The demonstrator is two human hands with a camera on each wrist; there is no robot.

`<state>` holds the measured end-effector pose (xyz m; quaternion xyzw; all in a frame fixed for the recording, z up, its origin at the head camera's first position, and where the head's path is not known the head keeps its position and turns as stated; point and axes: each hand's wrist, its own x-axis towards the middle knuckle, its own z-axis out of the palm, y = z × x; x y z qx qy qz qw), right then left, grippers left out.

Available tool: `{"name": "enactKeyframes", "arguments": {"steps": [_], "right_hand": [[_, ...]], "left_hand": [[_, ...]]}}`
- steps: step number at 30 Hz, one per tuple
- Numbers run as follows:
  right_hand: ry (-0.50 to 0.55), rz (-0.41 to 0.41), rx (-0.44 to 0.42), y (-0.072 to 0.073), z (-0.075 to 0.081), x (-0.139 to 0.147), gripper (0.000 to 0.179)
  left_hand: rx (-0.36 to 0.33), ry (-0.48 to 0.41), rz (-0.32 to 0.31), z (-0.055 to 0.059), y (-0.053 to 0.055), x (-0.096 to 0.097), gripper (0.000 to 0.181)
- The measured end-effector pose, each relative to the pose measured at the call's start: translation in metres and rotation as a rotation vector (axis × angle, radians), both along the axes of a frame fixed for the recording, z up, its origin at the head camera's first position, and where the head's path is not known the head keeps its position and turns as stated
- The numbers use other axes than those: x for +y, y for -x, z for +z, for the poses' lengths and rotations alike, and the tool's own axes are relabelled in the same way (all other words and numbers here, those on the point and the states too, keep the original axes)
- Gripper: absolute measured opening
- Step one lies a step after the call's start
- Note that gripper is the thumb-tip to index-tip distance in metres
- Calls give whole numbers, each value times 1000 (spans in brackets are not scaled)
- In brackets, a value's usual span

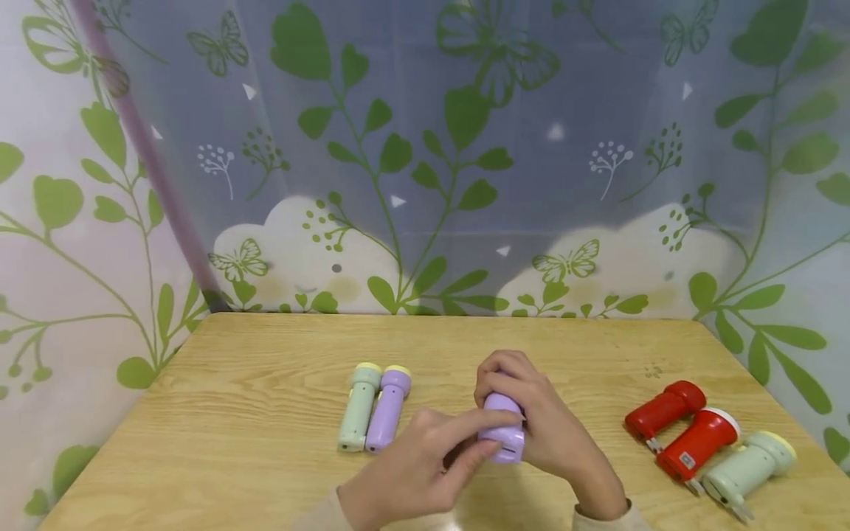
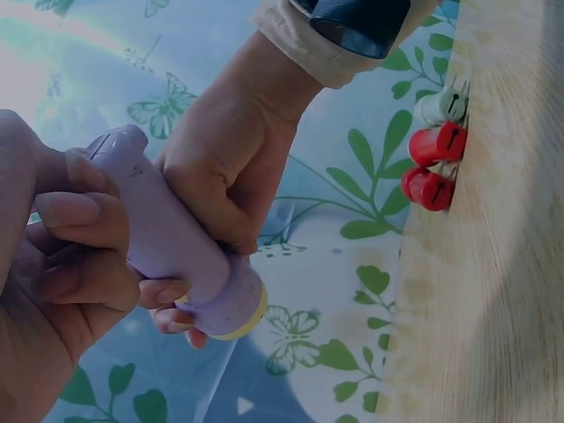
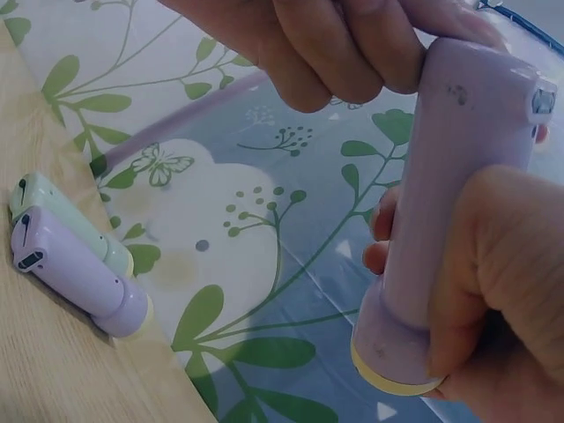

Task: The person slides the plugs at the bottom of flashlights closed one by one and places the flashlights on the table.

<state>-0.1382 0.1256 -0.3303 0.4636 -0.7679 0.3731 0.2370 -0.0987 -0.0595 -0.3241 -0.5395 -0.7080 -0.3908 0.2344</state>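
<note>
A purple flashlight (image 1: 502, 436) with a yellow rim (image 2: 242, 328) at its head is held over the table in both hands. Around its head end and lower body curl the fingers and thumb of my right hand (image 1: 541, 417). My left hand (image 1: 425, 459) pinches the tail end between forefinger and thumb. In the right wrist view the flashlight's body (image 3: 454, 150) tilts head down, and a small metallic piece (image 3: 543, 100) shows at its tail. The left wrist view shows a thin slit in that end.
Left of my hands, a pale green flashlight (image 1: 359, 413) and another purple flashlight (image 1: 388, 413) lie side by side on the wooden table (image 1: 252, 383). At the right lie two red flashlights (image 1: 664, 411) and a green flashlight (image 1: 747, 468), metal prongs out. A leaf-patterned curtain (image 1: 412, 184) hangs behind.
</note>
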Motion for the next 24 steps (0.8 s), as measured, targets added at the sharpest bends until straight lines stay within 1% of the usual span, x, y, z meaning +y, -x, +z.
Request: {"name": "enactKeyframes", "arguments": {"steps": [5,7,9,11,13,15,16,17,18,19,20,22,23,24], "right_hand": [[14,-2,9,2,-5,-2,29],[7,-4,-11,2,-6,-4,29],[-14,-16,-46,2,-7,-4,30],[-50,-43,-98,3,-9,-5,31],[-98,-91,-144,5,-13,-6,34],[-151,-140,-180,9,-20,-7,39],[-177,-160,-196,11,-24,-8,42],[-202,-174,-216,12,-29,-8,45],[-229,-188,-235,14,-34,-10,47],[-255,-195,-254,16,-40,-11,48],[-279,-200,-268,17,-45,-13,47],[-330,-222,-288,20,-55,-18,45],[-356,-238,-294,21,-60,-20,45],[-381,-257,-288,22,-64,-22,46]], "left_hand": [[4,40,-11,-1,3,-4,26],[-19,54,-11,-2,3,-5,27],[-49,54,6,-5,2,-8,27],[-77,18,41,-8,2,-12,26],[-91,-56,96,-10,4,-19,21],[-79,-148,171,-12,11,-29,16],[-76,-192,225,-13,16,-35,15],[-76,-229,302,-14,22,-42,14],[-100,-257,386,-15,28,-49,13],[-137,-272,482,-18,33,-57,12],[-190,-277,577,-21,39,-65,10],[-344,-239,746,-28,47,-77,9],[-430,-199,805,-34,50,-82,12],[-507,-152,843,-39,53,-84,17]]}}
